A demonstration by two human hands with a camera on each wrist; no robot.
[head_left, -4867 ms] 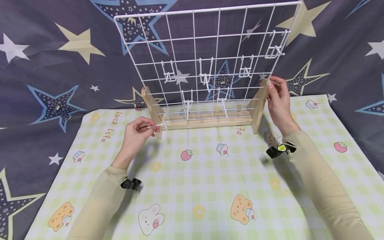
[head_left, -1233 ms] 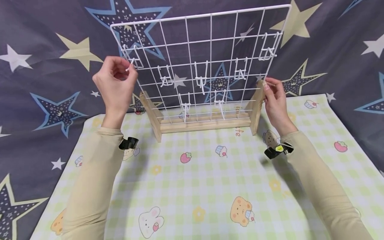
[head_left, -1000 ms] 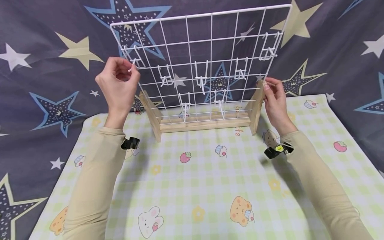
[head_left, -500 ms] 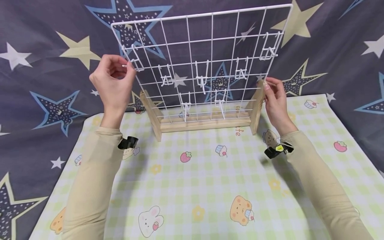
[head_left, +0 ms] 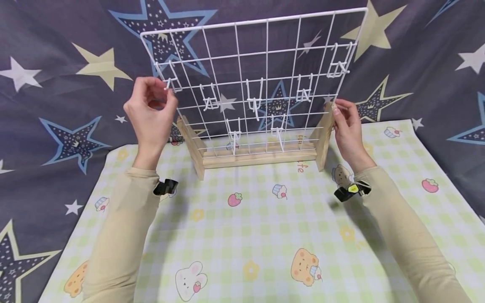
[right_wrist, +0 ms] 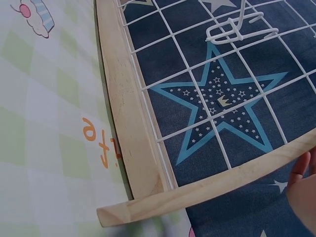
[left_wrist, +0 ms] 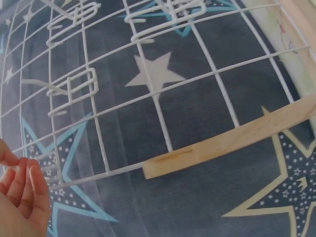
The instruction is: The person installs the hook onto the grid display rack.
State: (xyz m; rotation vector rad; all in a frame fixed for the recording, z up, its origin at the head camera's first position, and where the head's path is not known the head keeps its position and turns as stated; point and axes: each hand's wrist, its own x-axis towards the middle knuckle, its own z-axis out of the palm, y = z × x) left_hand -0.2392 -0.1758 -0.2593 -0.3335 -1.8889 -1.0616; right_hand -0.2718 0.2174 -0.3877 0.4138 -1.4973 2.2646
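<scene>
A white wire grid panel (head_left: 265, 20) stands upright in a wooden stand (head_left: 257, 159). At its upper left edge, a white wire hook (head_left: 172, 71) hangs over a horizontal wire. My left hand (head_left: 148, 118) pinches the prong of this hook between thumb and fingertips; in the left wrist view the left hand (left_wrist: 23, 197) hides most of it. On the other side, my right hand (head_left: 348, 126) grips the top of the stand's right post (head_left: 323, 141) beside the grid's edge. The right wrist view shows the right hand (right_wrist: 302, 187) partly, behind that post (right_wrist: 212, 190).
Several more white hooks hang on the grid, among them a middle one (head_left: 254, 103) and one at the upper right (head_left: 338, 67). The stand rests on a checked tablecloth (head_left: 227, 235). Behind it hangs a dark star-patterned cloth (head_left: 94, 94).
My left hand has risen with the hook from the stand's lower left to the grid's upper left, where the hook now hangs. Over the last second it shifts only slightly. The right hand stays put.
</scene>
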